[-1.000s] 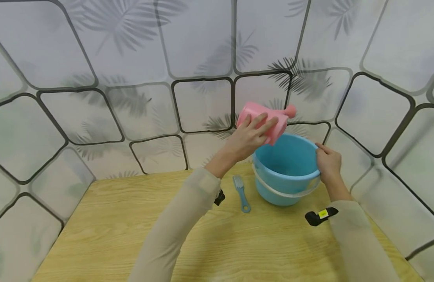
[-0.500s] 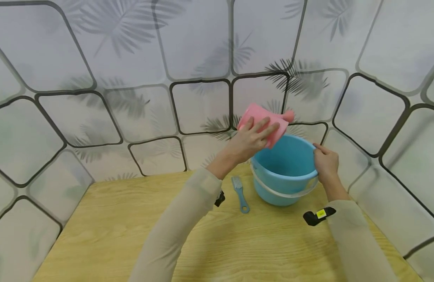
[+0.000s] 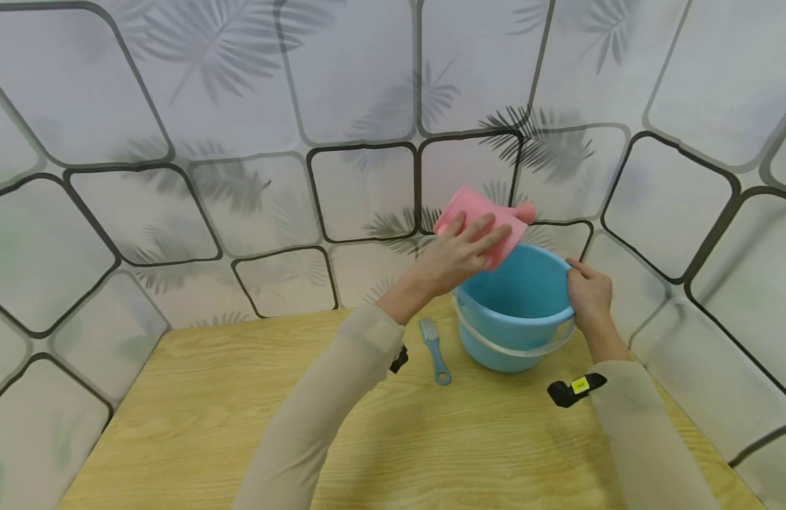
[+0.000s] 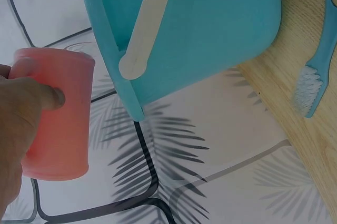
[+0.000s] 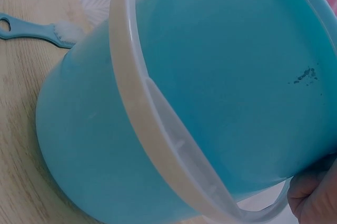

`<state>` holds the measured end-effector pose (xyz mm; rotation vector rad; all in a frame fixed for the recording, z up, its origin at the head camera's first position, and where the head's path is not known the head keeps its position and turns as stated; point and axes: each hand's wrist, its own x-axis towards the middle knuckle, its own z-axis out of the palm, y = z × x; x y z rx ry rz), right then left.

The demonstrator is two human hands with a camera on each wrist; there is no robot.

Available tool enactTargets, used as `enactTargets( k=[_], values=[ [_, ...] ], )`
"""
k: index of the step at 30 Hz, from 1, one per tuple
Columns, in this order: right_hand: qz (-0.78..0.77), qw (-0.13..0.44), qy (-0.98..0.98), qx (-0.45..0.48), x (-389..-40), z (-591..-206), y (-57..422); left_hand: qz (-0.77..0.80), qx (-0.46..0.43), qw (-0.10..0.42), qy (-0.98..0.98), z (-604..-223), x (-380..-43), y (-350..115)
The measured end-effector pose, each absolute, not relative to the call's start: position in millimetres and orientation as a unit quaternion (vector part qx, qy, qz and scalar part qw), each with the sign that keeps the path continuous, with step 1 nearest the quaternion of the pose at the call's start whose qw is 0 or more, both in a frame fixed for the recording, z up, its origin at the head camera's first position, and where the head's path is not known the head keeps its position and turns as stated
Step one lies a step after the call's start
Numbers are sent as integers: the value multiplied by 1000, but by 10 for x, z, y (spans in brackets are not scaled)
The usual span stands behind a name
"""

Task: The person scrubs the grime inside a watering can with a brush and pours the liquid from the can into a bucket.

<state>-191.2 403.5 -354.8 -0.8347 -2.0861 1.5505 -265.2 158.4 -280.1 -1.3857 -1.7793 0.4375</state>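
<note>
My left hand [image 3: 453, 258] grips a pink watering can [image 3: 472, 205] by its body, with the fingers spread across it. The can is tilted over the left side of a light blue bucket [image 3: 504, 333], its short round-headed spout pointing right. In the left wrist view my thumb presses the side of the can [image 4: 68, 134], apart from the bucket's rim. On the bucket's right side, my right hand [image 3: 589, 294] holds the rim, thumb on top. The bucket stands on the table with its white handle [image 3: 514, 350] hanging down in front. Its bottom inside is hidden.
A blue scrub brush [image 3: 436, 350] with white bristles lies on the wooden table [image 3: 239, 411], just left of the bucket. Patterned walls [image 3: 367, 191] close off the back and both sides, with the bucket near the back right corner.
The watering can has tipped slightly further toward the bucket, with my left hand still around it. My right hand keeps its hold on the rim. The brush has not moved.
</note>
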Motion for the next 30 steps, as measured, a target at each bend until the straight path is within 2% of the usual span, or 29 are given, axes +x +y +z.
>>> enactTargets(
  k=[21, 30],
  values=[
    [559, 210, -746, -295, -1911, -3541, 4039, 183, -561, 412, -695, -2755, -2631, 1685],
    [551, 211, -751, -297, -1902, -3544, 4031, 203, -565, 396, -695, -2752, -2617, 1699]
  ],
)
